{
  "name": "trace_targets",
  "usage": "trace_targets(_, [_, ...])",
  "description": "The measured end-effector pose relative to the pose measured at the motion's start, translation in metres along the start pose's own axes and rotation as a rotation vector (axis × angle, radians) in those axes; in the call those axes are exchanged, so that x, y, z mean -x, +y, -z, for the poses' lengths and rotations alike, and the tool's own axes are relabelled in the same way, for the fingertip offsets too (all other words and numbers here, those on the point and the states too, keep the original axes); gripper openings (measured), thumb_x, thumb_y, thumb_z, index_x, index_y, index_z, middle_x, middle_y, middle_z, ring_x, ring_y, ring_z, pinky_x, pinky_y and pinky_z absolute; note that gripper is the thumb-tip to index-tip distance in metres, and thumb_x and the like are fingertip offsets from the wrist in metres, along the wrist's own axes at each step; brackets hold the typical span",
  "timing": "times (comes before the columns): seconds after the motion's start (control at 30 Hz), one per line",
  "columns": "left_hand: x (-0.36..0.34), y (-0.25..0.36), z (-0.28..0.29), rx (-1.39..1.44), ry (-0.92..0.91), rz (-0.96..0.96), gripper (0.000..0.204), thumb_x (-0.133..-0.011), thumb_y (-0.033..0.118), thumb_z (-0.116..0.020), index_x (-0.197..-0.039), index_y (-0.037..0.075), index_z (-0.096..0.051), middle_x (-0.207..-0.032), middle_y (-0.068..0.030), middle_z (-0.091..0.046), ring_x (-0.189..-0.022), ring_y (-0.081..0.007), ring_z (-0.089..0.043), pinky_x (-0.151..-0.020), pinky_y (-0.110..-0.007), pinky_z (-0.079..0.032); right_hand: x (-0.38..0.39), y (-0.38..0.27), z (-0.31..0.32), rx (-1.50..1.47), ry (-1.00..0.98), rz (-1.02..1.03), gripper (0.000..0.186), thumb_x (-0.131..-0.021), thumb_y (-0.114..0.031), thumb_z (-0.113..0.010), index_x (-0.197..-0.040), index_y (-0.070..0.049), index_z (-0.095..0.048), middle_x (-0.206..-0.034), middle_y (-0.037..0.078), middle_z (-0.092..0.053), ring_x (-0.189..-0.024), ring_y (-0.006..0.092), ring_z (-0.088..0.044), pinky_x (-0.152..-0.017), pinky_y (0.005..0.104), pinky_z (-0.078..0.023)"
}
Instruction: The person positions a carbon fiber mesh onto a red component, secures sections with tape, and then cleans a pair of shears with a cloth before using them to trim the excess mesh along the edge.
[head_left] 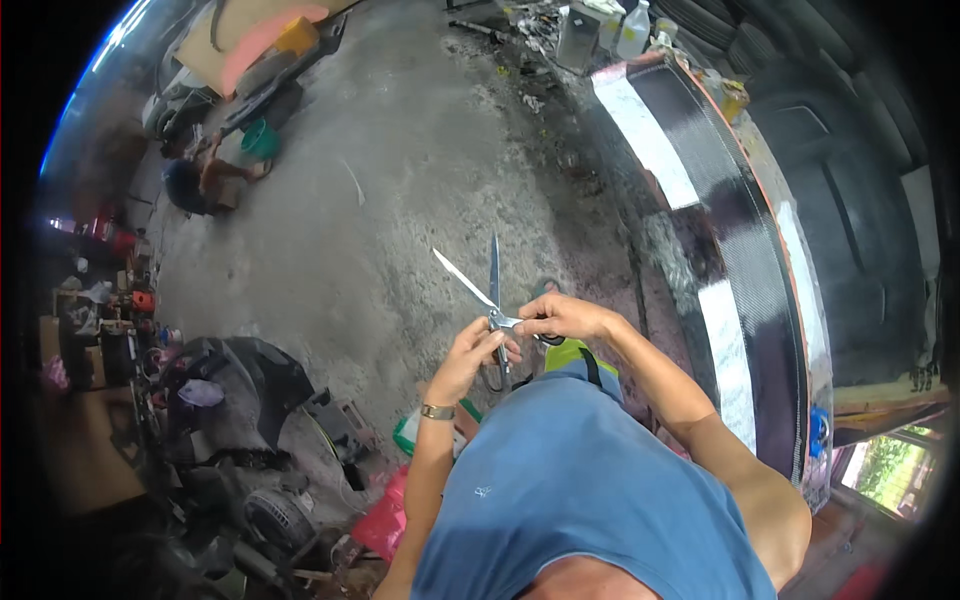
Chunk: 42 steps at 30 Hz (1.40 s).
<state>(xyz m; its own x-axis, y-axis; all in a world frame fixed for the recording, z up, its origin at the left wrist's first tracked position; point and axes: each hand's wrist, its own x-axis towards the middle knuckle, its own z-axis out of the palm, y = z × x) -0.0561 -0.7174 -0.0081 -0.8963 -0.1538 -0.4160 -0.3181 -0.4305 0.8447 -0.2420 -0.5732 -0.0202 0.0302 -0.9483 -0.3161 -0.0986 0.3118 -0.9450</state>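
Observation:
A large pair of metal scissors (494, 285) is held up in front of my body, blades spread and pointing away from me. My left hand (470, 352) is closed around the handle side near the pivot, with one finger loop hanging below it. Wearing no glove, my right hand (565, 318) pinches the other handle arm, just right of the pivot. Both hands almost meet at the handles. A watch (437, 412) is on my left wrist.
To my right runs a long curved panel (745, 240) with dark woven strips and white sheets. Black plastic parts (240, 385) and a tire (275, 518) lie at left. A person (195, 182) crouches far left by a green bucket (260, 140). Bottles (633, 32) stand at the back.

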Motion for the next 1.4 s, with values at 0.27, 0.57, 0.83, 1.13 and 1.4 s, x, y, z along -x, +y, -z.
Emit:
trace_targets(0.27, [-0.163, 0.082, 0.046, -0.085, 0.281, -0.125, 0.017, -0.1, 0.02, -0.054, -0.094, 0.004, -0.056, -0.067, -0.0004, -0.054, -0.056, -0.0092, -0.053, -0.052, -0.024, -0.047, -0.1, -0.022, 0.155, 0.203, 0.539, 0.182, 0.036, -0.095, -0.035, -0.059, -0.101, 0.001, -0.063, -0.097, 0.018, -0.063, -0.088, 0.0307, -0.062, -0.077, 0.0408, -0.048])
trace_targets(0.57, [-0.303, 0.154, 0.158, -0.068, 0.534, -0.284, 0.019, -0.101, 0.019, -0.051, -0.092, 0.003, -0.055, -0.064, -0.002, -0.052, -0.056, -0.0084, -0.051, -0.051, -0.024, -0.046, -0.177, -0.08, 0.39, 0.402, 0.933, 0.261, 0.029, -0.092, -0.021, -0.063, -0.113, -0.001, -0.06, -0.106, 0.013, -0.063, -0.102, 0.0233, -0.062, -0.089, 0.0346, -0.048])
trace_targets(0.83, [-0.468, 0.296, 0.285, -0.261, 0.338, -0.315, 0.018, -0.1, 0.018, -0.052, -0.091, 0.003, -0.056, -0.062, -0.0013, -0.053, -0.055, -0.009, -0.051, -0.051, -0.025, -0.043, -0.19, -0.026, 0.656, 1.021, 1.488, -0.431, 0.043, -0.086, -0.011, -0.055, -0.129, -0.01, -0.057, -0.133, 0.016, -0.055, -0.117, 0.0352, -0.056, -0.099, 0.0452, -0.045])
trace_targets(1.13, [-0.647, 0.446, 0.343, -0.495, 0.098, -0.316, 0.021, -0.101, 0.019, -0.053, -0.087, 0.003, -0.055, -0.064, -0.0021, -0.052, -0.055, -0.0085, -0.049, -0.05, -0.025, -0.045, -0.191, -0.032, 0.687, 0.758, 1.607, -0.599, 0.042, -0.086, -0.017, -0.057, -0.126, -0.008, -0.054, -0.122, 0.019, -0.061, -0.11, 0.0389, -0.059, -0.09, 0.049, -0.046])
trace_targets(1.4, [-0.739, 0.461, 0.275, -0.444, -0.02, -0.251, 0.02, -0.1, 0.018, -0.052, -0.087, 0.003, -0.055, -0.064, -0.0018, -0.054, -0.056, -0.0093, -0.052, -0.052, -0.025, -0.041, -0.172, -0.055, 0.656, 0.427, 1.989, -0.391, 0.051, -0.087, -0.026, -0.062, -0.132, -0.007, -0.051, -0.123, 0.022, -0.061, -0.111, 0.0335, -0.061, -0.094, 0.0415, -0.047])
